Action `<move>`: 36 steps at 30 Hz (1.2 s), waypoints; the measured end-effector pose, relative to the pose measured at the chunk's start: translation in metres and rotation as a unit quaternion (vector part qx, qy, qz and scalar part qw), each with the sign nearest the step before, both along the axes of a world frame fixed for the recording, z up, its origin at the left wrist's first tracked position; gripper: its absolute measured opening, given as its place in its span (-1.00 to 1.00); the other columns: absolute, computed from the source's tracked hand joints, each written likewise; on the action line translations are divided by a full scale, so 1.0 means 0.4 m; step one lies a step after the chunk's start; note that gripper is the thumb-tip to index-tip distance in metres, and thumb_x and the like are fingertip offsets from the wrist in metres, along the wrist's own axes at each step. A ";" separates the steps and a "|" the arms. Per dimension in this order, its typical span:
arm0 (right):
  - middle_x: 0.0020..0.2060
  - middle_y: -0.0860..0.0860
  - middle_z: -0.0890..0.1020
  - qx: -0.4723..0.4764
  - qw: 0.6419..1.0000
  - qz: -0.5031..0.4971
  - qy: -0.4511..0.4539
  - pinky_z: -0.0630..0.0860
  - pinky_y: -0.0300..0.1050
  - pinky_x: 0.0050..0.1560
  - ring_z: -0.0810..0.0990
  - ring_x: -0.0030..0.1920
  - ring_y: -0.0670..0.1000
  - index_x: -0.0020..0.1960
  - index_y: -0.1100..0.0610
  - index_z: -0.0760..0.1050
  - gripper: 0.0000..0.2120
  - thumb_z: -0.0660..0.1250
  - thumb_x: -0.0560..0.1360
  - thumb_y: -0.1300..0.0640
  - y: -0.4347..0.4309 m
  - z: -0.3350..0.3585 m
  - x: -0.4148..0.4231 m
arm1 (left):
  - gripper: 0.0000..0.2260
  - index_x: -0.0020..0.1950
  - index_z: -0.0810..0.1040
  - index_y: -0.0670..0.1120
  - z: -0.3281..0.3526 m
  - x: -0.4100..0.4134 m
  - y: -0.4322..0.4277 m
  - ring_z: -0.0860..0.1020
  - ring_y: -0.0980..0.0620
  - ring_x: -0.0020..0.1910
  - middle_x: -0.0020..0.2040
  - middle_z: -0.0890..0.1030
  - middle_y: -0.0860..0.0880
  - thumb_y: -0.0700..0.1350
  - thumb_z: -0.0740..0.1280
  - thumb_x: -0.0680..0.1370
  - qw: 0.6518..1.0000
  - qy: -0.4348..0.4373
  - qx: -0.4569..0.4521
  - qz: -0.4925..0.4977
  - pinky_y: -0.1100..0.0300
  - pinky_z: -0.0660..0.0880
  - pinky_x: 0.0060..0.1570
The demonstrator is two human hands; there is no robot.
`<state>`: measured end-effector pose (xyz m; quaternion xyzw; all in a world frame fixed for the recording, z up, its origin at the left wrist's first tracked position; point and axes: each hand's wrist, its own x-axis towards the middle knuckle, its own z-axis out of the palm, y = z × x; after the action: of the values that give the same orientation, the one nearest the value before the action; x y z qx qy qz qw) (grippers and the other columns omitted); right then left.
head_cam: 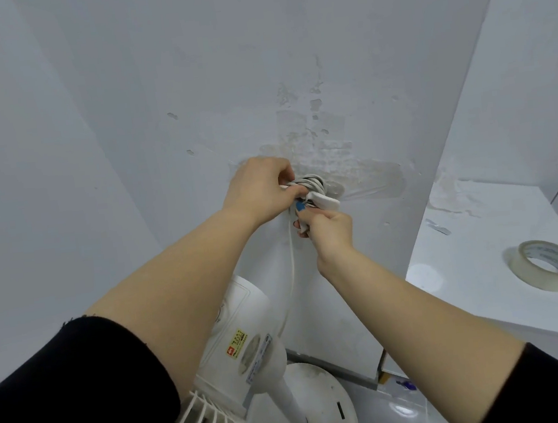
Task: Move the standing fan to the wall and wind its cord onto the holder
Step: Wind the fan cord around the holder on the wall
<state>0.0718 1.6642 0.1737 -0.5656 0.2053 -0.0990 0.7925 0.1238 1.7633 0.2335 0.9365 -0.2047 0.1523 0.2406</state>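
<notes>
Winding seems nearly done: left hand (261,187) grips the coiled white cord (306,184) on the round wall holder (334,189), right hand (329,231) pinches its white plug (322,202). The white standing fan (250,345) sits at six o'clock below. Next: tuck the plug.

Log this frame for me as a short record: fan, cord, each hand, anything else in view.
fan: white standing fan stands close to the wall, below the holder
cord: white cord mostly coiled on the wall holder; one strand hangs down toward the fan
plug: white plug lies at the coils
left hand: left hand grips the coils
right hand: right hand pinches the cord near the plug
other: tape roll on a white shelf
</notes>
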 end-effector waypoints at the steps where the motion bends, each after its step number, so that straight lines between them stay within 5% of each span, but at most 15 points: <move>1: -0.44 0.07 0.51 -0.003 1.000 0.009 -0.003 0.39 -0.34 -0.45 0.44 -0.41 -0.02 -0.30 0.22 0.56 -0.84 0.32 0.44 0.36 -0.003 -0.004 -0.007 | -0.78 -0.14 0.62 -0.04 0.002 0.001 -0.002 0.58 0.01 -0.14 -0.22 0.62 0.04 0.08 0.48 0.35 1.000 0.015 -0.016 0.007 0.12 0.53 -0.11; 5: -0.35 0.05 0.57 0.013 1.000 0.012 -0.012 0.38 -0.36 -0.37 0.40 -0.41 -0.09 -0.20 0.19 0.60 -0.88 0.32 0.48 0.28 -0.019 -0.021 -0.025 | -0.81 -0.14 0.66 -0.09 0.015 0.003 -0.010 0.53 0.08 -0.26 -0.33 0.56 0.08 -0.02 0.52 0.34 0.997 0.064 -0.051 0.012 0.29 0.39 -0.29; 24: -0.41 -0.03 0.57 -0.103 0.991 -0.088 -0.015 0.43 -0.08 -0.18 0.52 -0.29 0.02 -0.40 0.00 0.53 -0.74 0.40 0.45 0.17 0.014 -0.052 0.036 | -0.82 -0.14 0.66 -0.07 -0.003 0.001 -0.006 0.60 0.05 -0.19 -0.22 0.66 -0.01 -0.01 0.51 0.35 0.998 0.039 -0.054 0.017 0.26 0.48 -0.18; 30: -0.28 -0.05 0.58 -0.138 0.983 -0.121 -0.026 0.48 -0.04 -0.08 0.53 -0.20 0.01 -0.18 0.12 0.55 -0.92 0.35 0.47 0.13 0.015 -0.057 0.033 | -0.74 -0.16 0.62 -0.07 -0.005 -0.006 -0.010 0.58 0.01 -0.19 -0.25 0.63 0.01 0.06 0.54 0.30 0.998 0.045 -0.036 0.013 0.11 0.52 -0.16; 36: -0.04 0.04 0.64 -0.221 0.966 -0.125 -0.038 0.38 -0.16 -0.06 0.57 -0.01 0.04 0.01 0.19 0.54 -0.85 0.28 0.53 0.12 0.007 -0.068 0.028 | -0.79 -0.21 0.62 0.01 -0.003 -0.002 -0.016 0.57 0.05 -0.21 -0.26 0.62 0.06 0.07 0.54 0.29 0.996 0.061 -0.048 0.049 0.16 0.48 -0.20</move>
<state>0.0830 1.6670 0.1464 -0.6924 0.2176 -0.2616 0.6362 0.1229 1.7569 0.2325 0.9401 -0.1363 0.1165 0.2900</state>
